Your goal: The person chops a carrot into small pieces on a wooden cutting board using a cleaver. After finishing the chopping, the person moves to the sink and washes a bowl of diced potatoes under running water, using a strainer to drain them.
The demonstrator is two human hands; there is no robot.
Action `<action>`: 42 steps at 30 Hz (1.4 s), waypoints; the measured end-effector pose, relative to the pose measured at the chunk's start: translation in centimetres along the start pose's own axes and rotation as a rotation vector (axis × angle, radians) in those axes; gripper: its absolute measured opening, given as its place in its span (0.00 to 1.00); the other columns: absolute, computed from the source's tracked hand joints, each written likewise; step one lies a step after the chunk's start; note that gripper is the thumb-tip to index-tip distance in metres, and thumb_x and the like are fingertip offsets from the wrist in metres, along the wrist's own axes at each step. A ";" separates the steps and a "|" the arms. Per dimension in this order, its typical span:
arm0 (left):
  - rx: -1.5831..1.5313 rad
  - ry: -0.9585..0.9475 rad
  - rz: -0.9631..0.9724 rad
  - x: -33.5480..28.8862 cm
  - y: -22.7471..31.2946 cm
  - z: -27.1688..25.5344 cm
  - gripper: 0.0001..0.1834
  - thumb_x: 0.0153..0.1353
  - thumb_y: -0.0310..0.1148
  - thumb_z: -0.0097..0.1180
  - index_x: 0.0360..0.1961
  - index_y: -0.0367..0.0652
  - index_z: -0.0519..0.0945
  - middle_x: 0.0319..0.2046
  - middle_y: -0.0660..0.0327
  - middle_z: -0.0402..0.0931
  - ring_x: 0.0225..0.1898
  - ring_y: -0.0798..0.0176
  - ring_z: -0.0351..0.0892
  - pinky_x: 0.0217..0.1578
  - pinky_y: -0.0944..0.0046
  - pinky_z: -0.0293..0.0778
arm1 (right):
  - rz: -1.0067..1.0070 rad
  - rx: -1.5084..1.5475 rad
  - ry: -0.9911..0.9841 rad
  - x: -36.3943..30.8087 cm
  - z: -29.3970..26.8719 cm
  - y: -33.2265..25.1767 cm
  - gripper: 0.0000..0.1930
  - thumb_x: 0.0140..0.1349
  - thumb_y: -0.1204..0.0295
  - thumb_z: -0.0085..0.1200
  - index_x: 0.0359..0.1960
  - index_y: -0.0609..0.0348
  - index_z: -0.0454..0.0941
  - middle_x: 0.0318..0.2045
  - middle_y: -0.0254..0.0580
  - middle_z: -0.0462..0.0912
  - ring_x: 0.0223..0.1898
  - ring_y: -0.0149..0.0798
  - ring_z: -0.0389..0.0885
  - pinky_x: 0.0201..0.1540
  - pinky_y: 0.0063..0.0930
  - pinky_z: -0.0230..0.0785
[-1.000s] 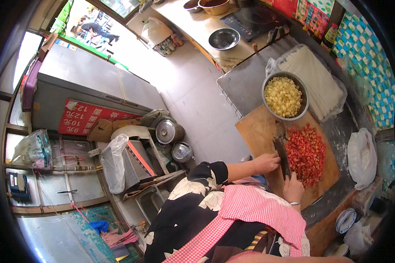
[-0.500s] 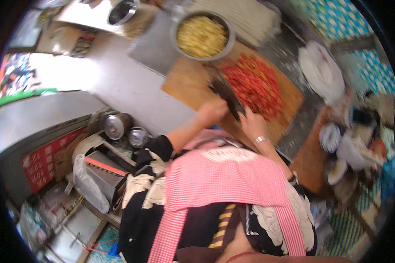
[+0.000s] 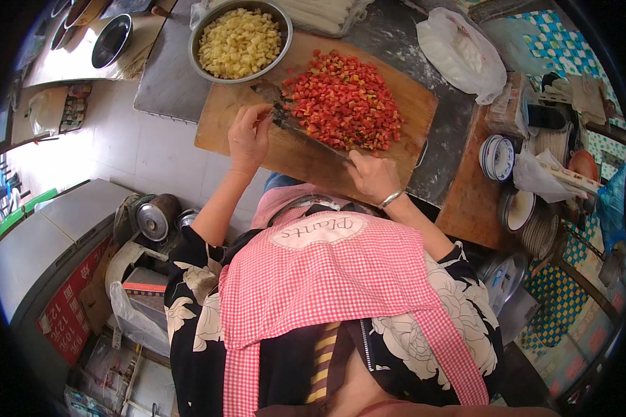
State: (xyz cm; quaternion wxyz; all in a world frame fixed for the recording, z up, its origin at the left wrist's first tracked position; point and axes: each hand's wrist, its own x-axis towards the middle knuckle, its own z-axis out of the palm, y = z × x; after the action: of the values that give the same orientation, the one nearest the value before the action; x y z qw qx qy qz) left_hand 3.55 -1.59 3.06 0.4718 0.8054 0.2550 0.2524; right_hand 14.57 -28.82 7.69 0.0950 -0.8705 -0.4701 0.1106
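Observation:
Chopped red tomato pieces [image 3: 344, 101] lie heaped on a wooden cutting board [image 3: 222, 132]. My right hand [image 3: 374, 175] is closed around the handle end of a kitchen knife [image 3: 316, 141], whose blade lies low along the near left side of the heap. Much of the handle is covered by my fingers. My left hand [image 3: 249, 135] is raised over the board's left part, near the far end of the blade. Its fingertips are pressed together, and I cannot make out whether anything is between them. Dark wet-looking marks [image 3: 279, 111] show on the board beside the heap.
A metal bowl [image 3: 284, 52] of pale yellow diced pieces stands at the board's far left corner. Behind the board are a tray of white dough strips [image 3: 320, 15] and a white plastic bag [image 3: 459, 52]. Stacked bowls [image 3: 497, 158] crowd the right side. Lidded pots [image 3: 153, 221] stand lower left.
My left hand has moved away from my right hand, toward the left and up from the board. The knife has turned flatter beside the heap. The whole view has shifted.

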 end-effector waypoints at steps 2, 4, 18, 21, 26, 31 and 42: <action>-0.041 -0.059 0.032 0.8 1.6 -0.1 0.09 0.62 0.24 0.64 0.43 0.43 0.86 0.37 0.56 0.82 0.38 0.55 0.85 0.39 0.59 0.80 | -0.085 -0.138 0.147 0.6 -1.1 1.0 0.07 0.58 0.66 0.61 0.32 0.49 0.75 0.19 0.38 0.75 0.21 0.42 0.82 0.21 0.41 0.72; -0.045 -0.170 0.079 1.6 3.1 0.0 0.10 0.62 0.24 0.64 0.44 0.43 0.87 0.38 0.55 0.83 0.37 0.54 0.84 0.41 0.59 0.79 | -0.143 -0.213 0.254 1.2 -2.5 1.6 0.05 0.57 0.68 0.61 0.31 0.48 0.76 0.19 0.36 0.74 0.22 0.41 0.81 0.22 0.38 0.72; 0.009 -0.658 0.448 3.1 3.4 4.4 0.15 0.61 0.36 0.67 0.48 0.47 0.86 0.42 0.55 0.80 0.47 0.48 0.81 0.47 0.52 0.77 | -0.163 -0.321 0.359 1.1 -5.8 -1.9 0.06 0.51 0.75 0.61 0.31 0.48 0.83 0.21 0.32 0.74 0.24 0.36 0.77 0.26 0.33 0.66; 0.231 -0.416 0.356 3.7 2.0 3.8 0.16 0.60 0.37 0.68 0.48 0.46 0.85 0.41 0.55 0.80 0.44 0.48 0.81 0.47 0.53 0.78 | -0.134 -0.312 0.401 1.1 -5.2 -2.8 0.02 0.53 0.71 0.57 0.26 0.47 0.77 0.19 0.33 0.70 0.24 0.37 0.76 0.26 0.34 0.67; -0.523 -0.098 -0.655 5.5 -2.0 0.9 0.26 0.68 0.40 0.67 0.53 0.30 0.72 0.40 0.55 0.79 0.42 0.60 0.84 0.36 0.61 0.82 | 0.108 -0.032 0.311 -0.6 -1.3 -4.6 0.11 0.48 0.73 0.65 0.36 0.50 0.82 0.28 0.38 0.78 0.34 0.46 0.80 0.37 0.42 0.72; -0.903 0.052 -0.801 9.7 -7.2 -2.3 0.22 0.65 0.34 0.68 0.49 0.26 0.76 0.38 0.51 0.80 0.35 0.53 0.84 0.36 0.55 0.85 | 0.169 0.200 0.231 -1.2 4.4 -4.5 0.21 0.50 0.73 0.67 0.48 0.52 0.81 0.40 0.47 0.80 0.45 0.54 0.79 0.51 0.47 0.71; -0.613 0.285 -0.940 5.9 -9.1 -3.7 0.18 0.49 0.24 0.64 0.44 0.31 0.80 0.33 0.52 0.79 0.30 0.56 0.79 0.27 0.53 0.73 | -0.142 0.085 0.175 1.7 4.2 -2.1 0.14 0.55 0.72 0.68 0.43 0.58 0.80 0.41 0.50 0.79 0.46 0.57 0.77 0.51 0.50 0.69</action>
State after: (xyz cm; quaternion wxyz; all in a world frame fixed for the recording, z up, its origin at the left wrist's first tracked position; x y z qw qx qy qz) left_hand 4.03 8.42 -2.46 0.7060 0.3901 0.5617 0.1840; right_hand 12.62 -26.00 4.08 0.1801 -0.8365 -0.5154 0.0473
